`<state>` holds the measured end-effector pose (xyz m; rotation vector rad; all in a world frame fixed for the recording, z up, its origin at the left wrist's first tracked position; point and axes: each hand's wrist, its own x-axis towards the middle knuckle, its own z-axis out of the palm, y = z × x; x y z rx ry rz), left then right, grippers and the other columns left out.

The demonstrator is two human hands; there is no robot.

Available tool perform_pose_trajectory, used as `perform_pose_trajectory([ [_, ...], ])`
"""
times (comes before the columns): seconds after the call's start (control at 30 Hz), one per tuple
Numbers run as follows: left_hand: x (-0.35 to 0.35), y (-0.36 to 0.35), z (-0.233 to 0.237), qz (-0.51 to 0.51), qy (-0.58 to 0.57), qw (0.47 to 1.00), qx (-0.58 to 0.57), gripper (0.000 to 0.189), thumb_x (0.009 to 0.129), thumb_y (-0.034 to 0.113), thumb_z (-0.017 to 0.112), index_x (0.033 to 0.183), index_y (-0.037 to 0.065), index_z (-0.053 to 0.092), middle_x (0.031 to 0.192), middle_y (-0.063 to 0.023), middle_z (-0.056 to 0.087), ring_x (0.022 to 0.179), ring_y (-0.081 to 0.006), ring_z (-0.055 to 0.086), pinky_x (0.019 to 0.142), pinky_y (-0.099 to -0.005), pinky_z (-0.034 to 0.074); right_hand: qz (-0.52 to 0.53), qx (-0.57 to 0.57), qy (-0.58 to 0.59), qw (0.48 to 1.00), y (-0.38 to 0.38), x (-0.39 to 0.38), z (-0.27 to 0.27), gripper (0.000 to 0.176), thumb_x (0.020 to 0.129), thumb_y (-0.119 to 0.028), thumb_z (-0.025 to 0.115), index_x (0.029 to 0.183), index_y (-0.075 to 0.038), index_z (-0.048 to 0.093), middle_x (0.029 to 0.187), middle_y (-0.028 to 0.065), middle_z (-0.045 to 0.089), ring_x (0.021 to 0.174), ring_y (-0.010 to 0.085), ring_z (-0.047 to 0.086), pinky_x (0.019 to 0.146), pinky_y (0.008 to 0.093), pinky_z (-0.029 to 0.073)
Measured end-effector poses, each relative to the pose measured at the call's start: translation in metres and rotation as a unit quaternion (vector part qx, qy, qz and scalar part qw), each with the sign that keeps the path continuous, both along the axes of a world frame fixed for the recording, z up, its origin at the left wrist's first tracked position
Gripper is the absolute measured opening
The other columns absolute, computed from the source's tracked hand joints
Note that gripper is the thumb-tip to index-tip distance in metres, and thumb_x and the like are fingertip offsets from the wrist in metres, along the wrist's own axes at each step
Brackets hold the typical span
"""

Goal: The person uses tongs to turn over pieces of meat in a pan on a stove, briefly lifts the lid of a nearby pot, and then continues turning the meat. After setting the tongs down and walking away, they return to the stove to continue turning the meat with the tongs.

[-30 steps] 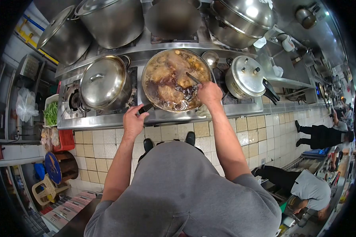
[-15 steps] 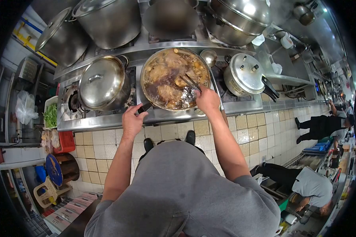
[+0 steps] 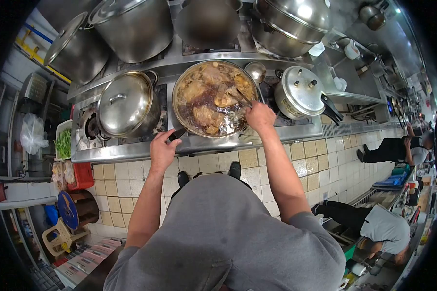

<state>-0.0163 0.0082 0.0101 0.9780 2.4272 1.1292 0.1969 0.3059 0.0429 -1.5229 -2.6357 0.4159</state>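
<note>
A wide round pan (image 3: 176, 112) stands on the stove, filled with bubbling brown broth. Several large pieces of meat (image 3: 208, 115) lie partly above the liquid. My left hand (image 3: 164, 151) is closed around the pan's short black handle (image 3: 177, 134) at the near left. With my right hand (image 3: 260, 117) I grip dark tongs (image 3: 243, 98) over the right side of the pan. Their tips are right at a piece of meat (image 3: 224, 96) near the middle right, which shows above the broth.
A lidded steel pot (image 3: 126, 104) stands left of the pan, a pressure cooker (image 3: 300, 92) to the right. Behind the pan rests a ladle (image 3: 255, 72); large stockpots (image 3: 133, 31) line the back. Two other people are at the far right, one in a grey shirt (image 3: 386, 228).
My right hand has moved slightly right and away from me with the tongs. The piece of meat at their tips now shows more above the broth. My left hand stays on the handle.
</note>
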Motion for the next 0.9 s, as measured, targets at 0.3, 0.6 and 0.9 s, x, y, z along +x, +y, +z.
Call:
perform_pose_trajectory([
  [0.3,0.002,-0.001,0.000,0.007,0.006,1.000,0.010,0.051,0.079,0.016,0.090,0.127,0.005,0.077,0.100,-0.0129,0.071,0.068,-0.0233,0.061,0.069,-0.0354,0.053,-0.024,-0.045,0.086,0.995,0.003,0.010,-0.004,0.028,0.095,-0.034,0.070,0.105,-0.009,0.080,0.104,0.0235,0.076,0.102,0.0441,0.073,0.090,0.0528,0.058],
  [0.6,-0.001,0.000,-0.001,-0.001,0.013,1.000,-0.002,0.051,0.079,0.016,0.090,0.127,0.004,0.076,0.099,-0.0128,0.071,0.069,-0.0232,0.061,0.070,-0.0351,0.053,-0.035,-0.088,0.127,0.987,0.014,0.035,-0.019,0.029,0.093,-0.035,0.071,0.111,-0.015,0.082,0.108,0.0217,0.076,0.105,0.0441,0.072,0.092,0.0532,0.057],
  [0.9,-0.001,0.000,0.003,-0.002,0.003,1.000,-0.009,0.052,0.079,0.017,0.090,0.127,0.004,0.076,0.105,-0.0131,0.073,0.069,-0.0225,0.063,0.071,-0.0349,0.054,-0.076,-0.015,0.038,0.996,-0.009,0.020,0.006,0.030,0.095,-0.035,0.070,0.110,-0.011,0.079,0.101,0.0208,0.078,0.098,0.0426,0.074,0.089,0.0533,0.058],
])
